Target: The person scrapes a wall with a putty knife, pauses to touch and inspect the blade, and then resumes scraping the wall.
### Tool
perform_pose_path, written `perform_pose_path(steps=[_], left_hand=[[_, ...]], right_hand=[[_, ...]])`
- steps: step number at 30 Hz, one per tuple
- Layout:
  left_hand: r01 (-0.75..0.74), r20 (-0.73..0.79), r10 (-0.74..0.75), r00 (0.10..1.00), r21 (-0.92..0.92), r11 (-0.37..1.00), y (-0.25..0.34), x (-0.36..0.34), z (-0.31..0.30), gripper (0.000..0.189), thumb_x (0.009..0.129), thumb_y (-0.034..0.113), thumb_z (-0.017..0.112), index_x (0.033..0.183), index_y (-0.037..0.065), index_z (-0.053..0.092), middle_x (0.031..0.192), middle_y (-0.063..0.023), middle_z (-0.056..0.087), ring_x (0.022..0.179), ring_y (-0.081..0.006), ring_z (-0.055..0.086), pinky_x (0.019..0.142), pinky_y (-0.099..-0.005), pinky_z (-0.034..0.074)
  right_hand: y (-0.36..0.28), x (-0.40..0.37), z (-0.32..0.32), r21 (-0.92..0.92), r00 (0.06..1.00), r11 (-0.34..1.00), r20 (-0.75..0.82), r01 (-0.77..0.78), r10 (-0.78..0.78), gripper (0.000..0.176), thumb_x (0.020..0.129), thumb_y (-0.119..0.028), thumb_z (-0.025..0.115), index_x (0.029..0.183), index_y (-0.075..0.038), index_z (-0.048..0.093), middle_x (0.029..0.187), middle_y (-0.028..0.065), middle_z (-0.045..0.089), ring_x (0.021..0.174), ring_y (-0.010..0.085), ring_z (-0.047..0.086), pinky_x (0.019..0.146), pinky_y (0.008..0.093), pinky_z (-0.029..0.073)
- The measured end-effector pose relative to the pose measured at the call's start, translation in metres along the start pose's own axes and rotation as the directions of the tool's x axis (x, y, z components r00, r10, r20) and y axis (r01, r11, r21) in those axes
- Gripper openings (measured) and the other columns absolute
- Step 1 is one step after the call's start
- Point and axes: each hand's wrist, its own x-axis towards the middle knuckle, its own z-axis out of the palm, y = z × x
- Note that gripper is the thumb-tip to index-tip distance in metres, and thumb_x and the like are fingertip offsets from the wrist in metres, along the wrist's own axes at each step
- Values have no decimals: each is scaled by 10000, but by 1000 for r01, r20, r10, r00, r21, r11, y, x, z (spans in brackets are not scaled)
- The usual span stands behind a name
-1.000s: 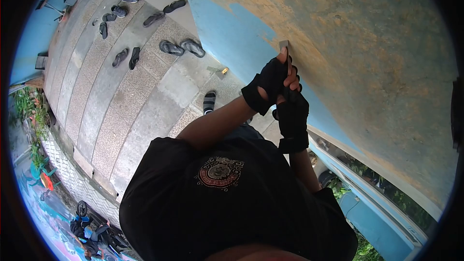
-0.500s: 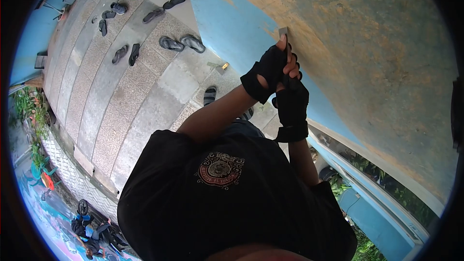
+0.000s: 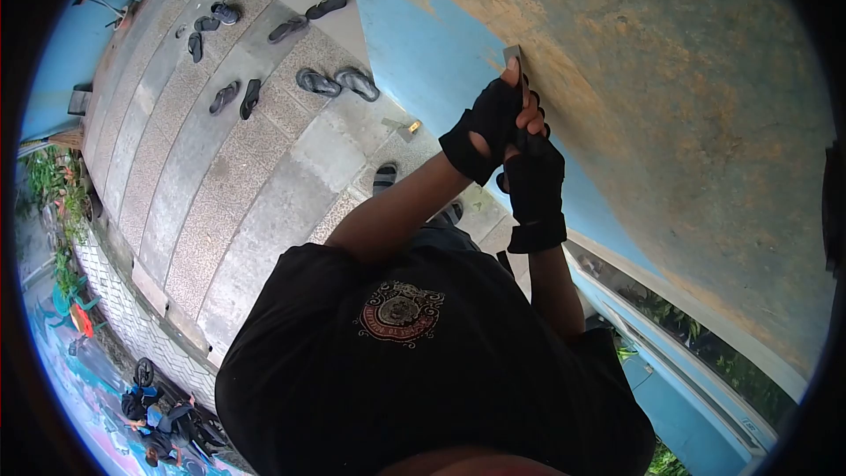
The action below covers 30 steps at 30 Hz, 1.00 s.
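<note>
Left hand (image 3: 495,119): closed around the upper part of the scraper, thumb laid up near the blade; fingers bare past a black glove.
Right hand (image 3: 535,181): closed in a fist just below the left, seemingly on the handle; its grip is mostly hidden.
Scraper (image 3: 512,54): between hands and wall, flat metal end at the wall; exact contact cannot be told.
Weight and stiffness: probably light and rigid, the blade perhaps giving slightly.
Slip and fragility: likely little slip under gloves, not fragile; the edge may be sharp.
Where to hold: by the handle, clear of the edge.
Wall (image 3: 670,115): hard, likely rough in the patchy area, blue paint beside it.
Count, tool and wear: one scraper, two hands, two gloves, two sandals (image 3: 384,178) on the feet.
Count, floor (image 3: 256,203): ten loose pieces of footwear (image 3: 357,84); one small yellow object (image 3: 413,127), identity unclear.
</note>
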Motion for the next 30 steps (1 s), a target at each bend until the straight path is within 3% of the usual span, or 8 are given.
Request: perform_pose_path(steps=[3, 5, 6, 10, 21, 23, 27, 30], left_hand=[[24, -95, -19, 995, 46, 999, -5, -6, 8, 526, 975, 571, 408, 709, 129, 516, 522, -24, 408, 565, -200, 497, 683, -416, 478], [38, -27, -36, 999, 54, 998, -15, -6, 4, 526, 971, 578, 411, 713, 132, 516, 523, -20, 407, 559, -195, 494, 681, -413, 478], [37, -40, -34, 999, 75, 996, -14, -5, 4, 522, 973, 575, 407, 716, 133, 516, 522, -21, 407, 556, -194, 494, 680, -413, 478], [-7, -25, 7, 1000, 4, 1000, -3, 0, -5, 511, 981, 564, 399, 726, 137, 513, 520, -20, 407, 554, -193, 498, 679, -413, 479], [16, -35, -16, 999, 12, 1000, -4, -4, -2, 510, 985, 563, 393, 729, 139, 516, 523, -20, 408, 563, -200, 491, 672, -404, 459], [38, -45, -36, 998, 52, 998, -15, -9, -1, 510, 982, 565, 400, 730, 137, 516, 525, -18, 406, 563, -196, 489, 671, -401, 458], [11, -85, -9, 996, 28, 1000, -4, -4, -3, 515, 976, 572, 408, 726, 134, 515, 524, -16, 407, 561, -198, 491, 674, -404, 461], [24, -39, -24, 999, 0, 1000, -2, -5, -4, 521, 970, 578, 412, 718, 133, 511, 513, -18, 406, 557, -202, 498, 686, -418, 474]], right_hand=[[-7, -5, -5, -93, 995, 992, 37, 91, -88, 66, 852, -65, 614, 898, -19, 600, 607, -10, 515, 510, 72, 490, 472, 252, 384], [-13, -17, -11, -11, 998, 998, -19, -63, 62, 90, 847, -73, 625, 919, -20, 615, 629, -1, 530, 526, 73, 499, 471, 258, 382], [-8, -12, -8, -7, 999, 1000, -41, 2, -2, 137, 843, -76, 631, 968, -19, 632, 638, 4, 547, 524, 77, 500, 470, 262, 383], [2, -3, -2, -129, 996, 989, -36, 77, -82, 133, 845, -77, 631, 965, -21, 635, 630, 2, 555, 513, 81, 505, 472, 265, 393], [9, -2, 3, -23, 999, 999, -22, 41, -41, 53, 850, -72, 624, 881, -32, 606, 589, -17, 511, 510, 74, 505, 468, 261, 389], [5, -12, -4, -194, 994, 978, -62, 72, -86, 48, 848, -62, 624, 850, -40, 582, 605, -19, 485, 505, 67, 475, 460, 259, 375], [4, -2, 3, -54, 1000, 999, -30, -7, 6, 46, 845, -58, 624, 855, -40, 582, 609, -18, 490, 500, 73, 473, 463, 262, 380], [5, -1, 4, -69, 998, 996, -4, 62, -63, 105, 840, -59, 618, 940, -32, 602, 615, -12, 516, 507, 75, 491, 484, 249, 394]])
